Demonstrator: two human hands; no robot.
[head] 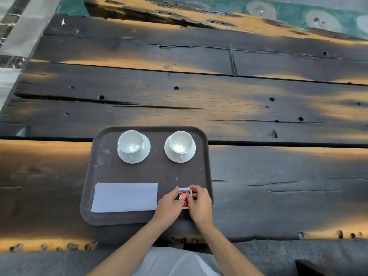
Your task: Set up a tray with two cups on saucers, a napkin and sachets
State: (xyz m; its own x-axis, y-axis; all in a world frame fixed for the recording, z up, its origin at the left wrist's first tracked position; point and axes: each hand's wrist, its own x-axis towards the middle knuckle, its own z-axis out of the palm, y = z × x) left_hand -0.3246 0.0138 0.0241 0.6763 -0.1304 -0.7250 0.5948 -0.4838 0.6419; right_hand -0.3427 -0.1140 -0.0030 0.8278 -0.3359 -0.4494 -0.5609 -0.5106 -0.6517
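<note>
A dark brown tray [159, 172] lies on the wooden table near its front edge. At its far side stand two empty white cups, the left cup [130, 142] on a saucer [144, 153] and the right cup [180, 142] on a saucer [171, 154]. A white folded napkin [125, 197] lies flat at the tray's near left. At the near right, red-and-white sachets [184, 195] rest on the tray between my hands. My left hand [169, 206] and my right hand [199, 202] both pinch the sachets from either side.
The table [258, 108] is of dark weathered planks with cracks and bolt holes, and stretches far beyond the tray. Its front edge runs just below the tray. A green patterned carpet [298, 14] lies beyond the far edge.
</note>
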